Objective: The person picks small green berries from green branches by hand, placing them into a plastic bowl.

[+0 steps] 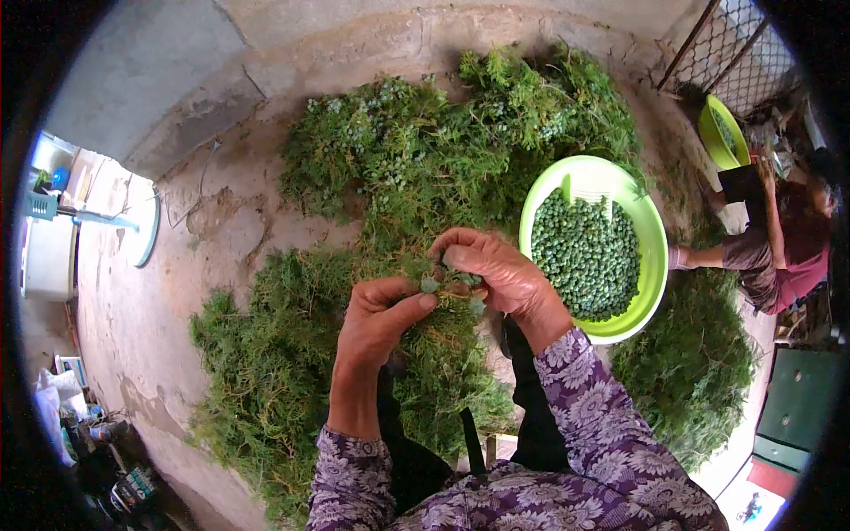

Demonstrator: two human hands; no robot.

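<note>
My left hand (376, 320) and my right hand (498, 273) meet over a green sprig (436, 281) that carries small round green cones. Both hands pinch it between thumb and fingers. Beneath them lies a big heap of green twigs (416, 159) spread over the concrete floor. A lime-green bowl (611, 179) stands just right of my right hand and holds many picked green cones (586, 252). My sleeves are purple with a flower print.
Another person (779, 248) sits at the right edge beside a second green bowl (722, 133) and another pile of twigs (691, 363). A wire fence stands at the top right. A white tub (49, 257) and clutter lie at the left.
</note>
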